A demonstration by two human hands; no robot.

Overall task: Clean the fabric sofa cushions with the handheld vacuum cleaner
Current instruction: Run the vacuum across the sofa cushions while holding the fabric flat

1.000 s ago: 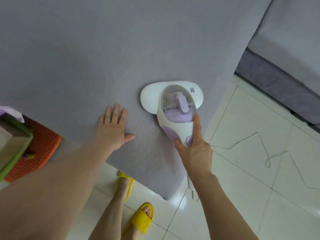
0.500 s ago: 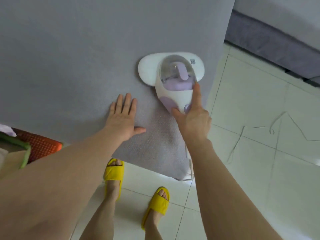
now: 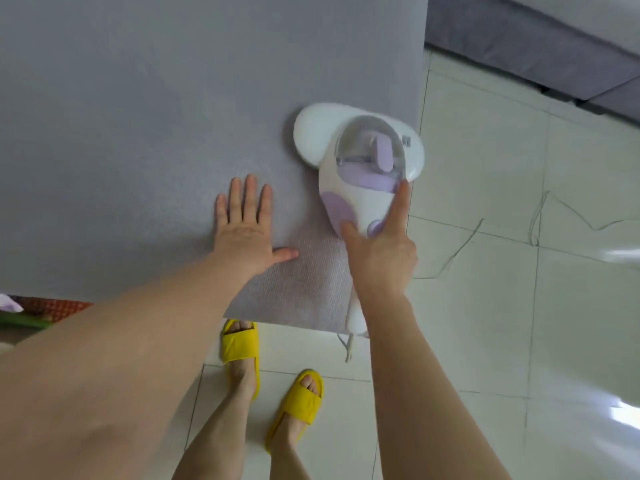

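Right-hand grip (image 3: pixel 379 252) is closed around the handle of the handheld vacuum cleaner (image 3: pixel 360 168), index finger stretched along its body; the head sits flat on the grey sofa cushion (image 3: pixel 173 116), close to the cushion's edge at 3 o'clock. The left hand (image 3: pixel 247 230), at 9 o'clock of the vacuum, lies open and flat, pinning the fabric. Suction is probably running, though nothing shows it. Keep the head flat, stroke slowly in overlapping lanes, and mind the power cord (image 3: pixel 348 346) at 6 o'clock.
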